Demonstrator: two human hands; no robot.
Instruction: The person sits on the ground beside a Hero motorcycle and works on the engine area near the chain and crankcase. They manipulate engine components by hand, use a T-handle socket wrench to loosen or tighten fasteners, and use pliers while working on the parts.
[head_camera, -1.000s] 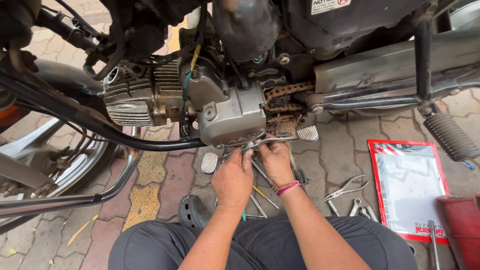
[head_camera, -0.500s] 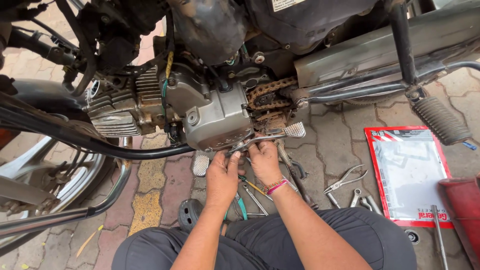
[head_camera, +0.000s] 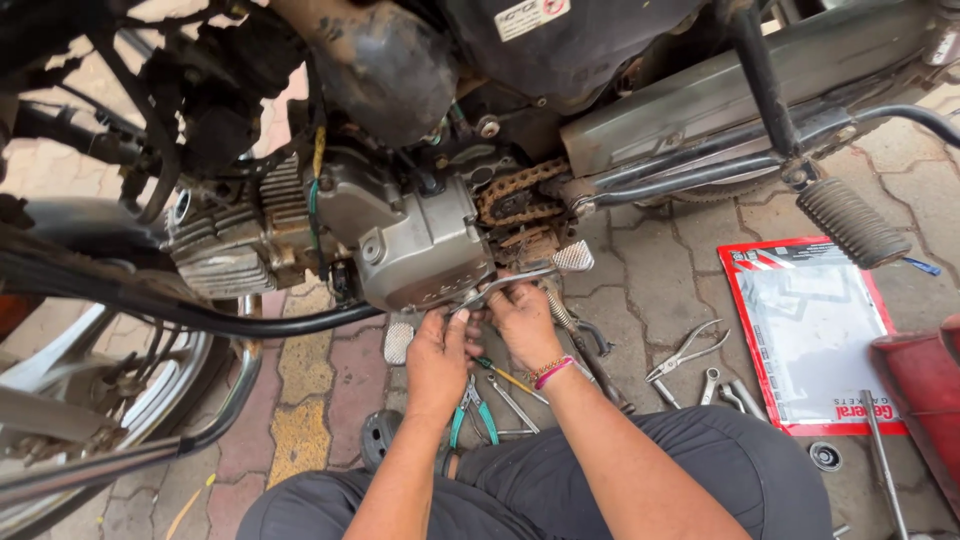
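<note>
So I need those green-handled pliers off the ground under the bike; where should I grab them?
Take the green-handled pliers by both handles together, coming from the seated person's side. The handles point back toward the knees, while the jaws lie forward under the left hand.

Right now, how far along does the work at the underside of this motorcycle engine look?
Done: the drive chain sits exposed beside the engine case, and pliers and other tools are laid out on the paving. In hand: left hand and right hand are both at the case's lower edge by the gear lever. Left: nothing shows there as refitted.
</note>
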